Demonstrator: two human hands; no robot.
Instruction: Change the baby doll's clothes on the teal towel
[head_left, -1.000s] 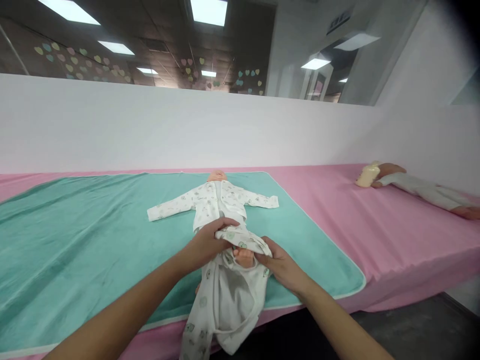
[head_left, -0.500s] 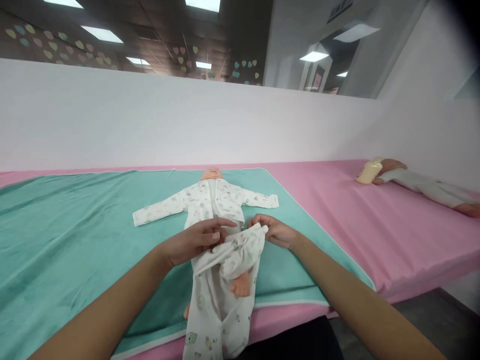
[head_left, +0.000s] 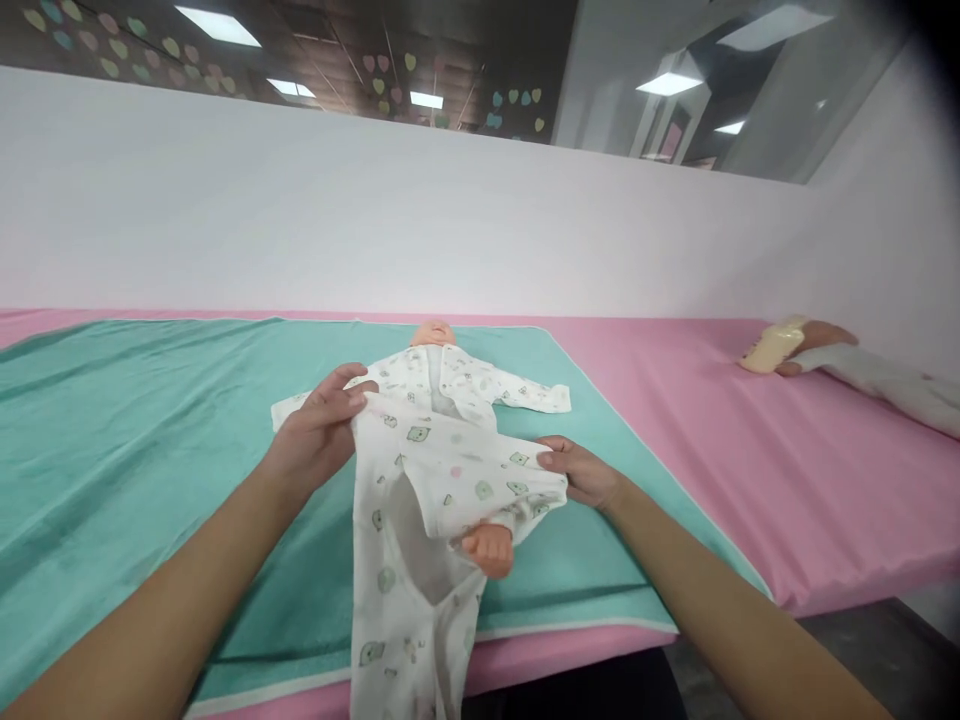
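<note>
A baby doll (head_left: 434,334) lies face up on a teal mat (head_left: 150,440), dressed in a white printed top with its sleeves spread. Over its lower body I hold white printed baby trousers (head_left: 420,520) stretched between my hands. My left hand (head_left: 319,435) pinches the waist edge at the left. My right hand (head_left: 581,470) pinches the cloth at the right. One bare doll foot (head_left: 489,549) sticks out beneath the cloth. The trouser legs hang over the near edge of the bed.
The mat lies on a long pink-covered bed (head_left: 712,440) against a white partition wall (head_left: 375,210). At the far right lies a second doll (head_left: 862,365) with a cream bottle (head_left: 772,348) at its head. Dark floor shows beyond the bed's near right edge.
My hands have moved apart and up, spreading the trousers wide over the doll's waist. My left hand went from lying on the cloth to pinching its edge. The view has tilted down slightly.
</note>
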